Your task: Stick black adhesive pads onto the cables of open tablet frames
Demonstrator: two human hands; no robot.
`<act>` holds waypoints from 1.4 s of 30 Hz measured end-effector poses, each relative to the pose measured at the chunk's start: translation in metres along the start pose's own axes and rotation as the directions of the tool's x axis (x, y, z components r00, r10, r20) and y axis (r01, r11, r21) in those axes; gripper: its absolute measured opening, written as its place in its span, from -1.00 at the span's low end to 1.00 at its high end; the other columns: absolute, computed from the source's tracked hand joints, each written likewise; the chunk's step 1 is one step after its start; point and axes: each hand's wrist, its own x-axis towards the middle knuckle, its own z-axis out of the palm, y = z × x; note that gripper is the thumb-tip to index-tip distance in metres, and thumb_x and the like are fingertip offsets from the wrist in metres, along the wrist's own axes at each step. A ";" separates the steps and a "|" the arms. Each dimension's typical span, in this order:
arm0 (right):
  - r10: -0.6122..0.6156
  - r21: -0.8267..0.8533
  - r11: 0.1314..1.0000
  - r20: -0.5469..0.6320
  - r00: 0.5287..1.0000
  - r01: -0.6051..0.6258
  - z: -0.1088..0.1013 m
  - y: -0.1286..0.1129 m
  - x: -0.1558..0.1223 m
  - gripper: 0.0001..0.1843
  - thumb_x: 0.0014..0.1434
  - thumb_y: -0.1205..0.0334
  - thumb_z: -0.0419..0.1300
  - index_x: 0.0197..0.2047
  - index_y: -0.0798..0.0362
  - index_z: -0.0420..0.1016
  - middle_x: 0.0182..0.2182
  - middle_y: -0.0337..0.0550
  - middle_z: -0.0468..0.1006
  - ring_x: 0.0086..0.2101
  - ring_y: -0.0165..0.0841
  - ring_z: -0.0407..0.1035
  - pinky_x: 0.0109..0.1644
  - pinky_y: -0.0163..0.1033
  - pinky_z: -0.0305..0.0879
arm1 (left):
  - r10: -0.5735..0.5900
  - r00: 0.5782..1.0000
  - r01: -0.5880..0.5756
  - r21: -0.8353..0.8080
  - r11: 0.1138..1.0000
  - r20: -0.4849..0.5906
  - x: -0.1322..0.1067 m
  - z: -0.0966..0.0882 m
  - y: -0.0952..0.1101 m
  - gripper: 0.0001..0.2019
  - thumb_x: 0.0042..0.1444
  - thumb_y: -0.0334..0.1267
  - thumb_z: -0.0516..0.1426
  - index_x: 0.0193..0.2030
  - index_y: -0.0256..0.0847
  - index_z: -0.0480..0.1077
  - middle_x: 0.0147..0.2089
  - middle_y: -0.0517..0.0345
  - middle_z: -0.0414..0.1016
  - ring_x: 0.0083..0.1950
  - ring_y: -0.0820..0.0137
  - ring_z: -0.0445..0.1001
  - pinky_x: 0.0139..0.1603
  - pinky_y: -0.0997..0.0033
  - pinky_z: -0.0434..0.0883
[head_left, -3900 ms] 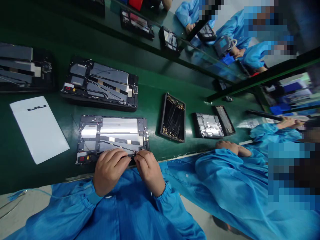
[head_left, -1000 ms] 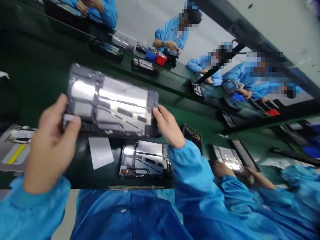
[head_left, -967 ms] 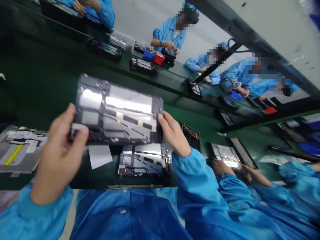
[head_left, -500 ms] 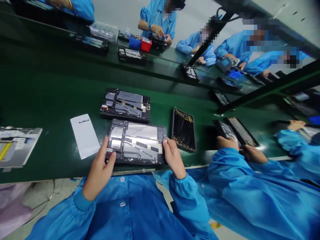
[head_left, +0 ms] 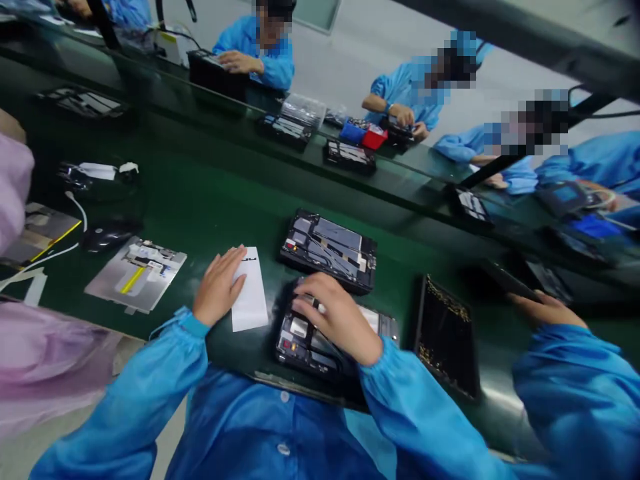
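Note:
An opened tablet chassis (head_left: 305, 343) lies on the green belt (head_left: 210, 207) right in front of me. My right hand (head_left: 337, 317) rests on top of it, fingers stretched toward its left end. My left hand (head_left: 219, 287) lies flat with fingers apart, its fingertips on a white sheet (head_left: 250, 293) to the left of the chassis. A second opened tablet chassis (head_left: 330, 250) sits just behind the first.
A black tray (head_left: 445, 333) of small gold-tipped parts lies to the right, beside a co-worker's blue sleeve (head_left: 575, 387). A grey plate with a yellow strip (head_left: 135, 273) and a dark mouse-like object (head_left: 107, 235) lie to the left. Other workers sit along the far belt.
The chassis was lifted in both hands a second ago, then set down on the belt. Now my left hand has left it for the white sheet and my right hand lies on top.

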 end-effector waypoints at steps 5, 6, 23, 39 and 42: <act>0.031 -0.214 0.976 0.352 0.935 0.048 0.065 0.007 0.111 -0.90 0.32 0.40 0.23 -0.10 0.09 0.51 -0.13 -0.08 0.51 -0.10 -0.29 0.44 0.03 -0.23 0.37 | 0.002 0.994 -0.001 -0.009 1.000 0.110 0.020 0.012 -0.025 -0.33 0.29 -0.18 0.04 0.49 -0.25 -0.04 0.42 -0.12 0.28 0.45 0.19 0.24 0.50 -0.09 0.05; 0.057 -0.241 0.970 0.370 0.927 0.037 0.076 0.010 0.123 -0.89 0.33 0.41 0.21 -0.08 0.12 0.51 -0.12 -0.06 0.51 -0.11 -0.29 0.45 0.01 -0.24 0.36 | -0.002 0.993 0.002 -0.005 1.000 0.118 0.019 0.013 -0.026 -0.30 0.29 -0.18 0.04 0.51 -0.26 -0.08 0.42 -0.12 0.28 0.46 0.21 0.23 0.51 -0.07 0.04; 0.149 -0.168 0.979 0.236 0.960 -0.110 0.070 0.018 0.146 -0.84 0.46 0.37 0.02 -0.10 0.18 0.43 -0.14 -0.01 0.44 -0.02 -0.29 0.32 0.16 -0.21 0.26 | 0.045 0.994 -0.048 0.025 0.999 0.096 0.025 0.019 -0.032 -0.21 0.29 -0.11 0.09 0.53 -0.23 -0.23 0.43 -0.09 0.27 0.46 0.10 0.21 0.50 -0.12 0.04; 0.375 -0.118 0.905 -0.231 0.898 -0.408 0.038 -0.061 -0.127 -0.94 0.41 0.37 0.12 -0.07 0.06 0.39 -0.14 -0.02 0.46 -0.10 -0.23 0.41 -0.04 -0.12 0.41 | 0.526 0.850 -0.508 -0.247 0.825 0.009 -0.071 0.030 0.103 -0.84 0.28 -0.29 0.20 -0.01 -0.16 0.42 0.11 0.07 0.56 0.28 0.24 0.44 0.41 0.04 0.27; 0.361 -0.165 0.899 -0.250 0.899 -0.407 0.041 -0.064 -0.123 -0.94 0.40 0.37 0.14 -0.08 0.06 0.40 -0.15 -0.03 0.48 -0.12 -0.23 0.42 -0.05 -0.11 0.41 | 0.507 0.862 -0.484 -0.264 0.834 0.019 -0.072 0.044 0.106 -0.87 0.30 -0.29 0.18 -0.03 -0.18 0.42 0.06 0.08 0.59 0.22 0.26 0.48 0.36 0.10 0.32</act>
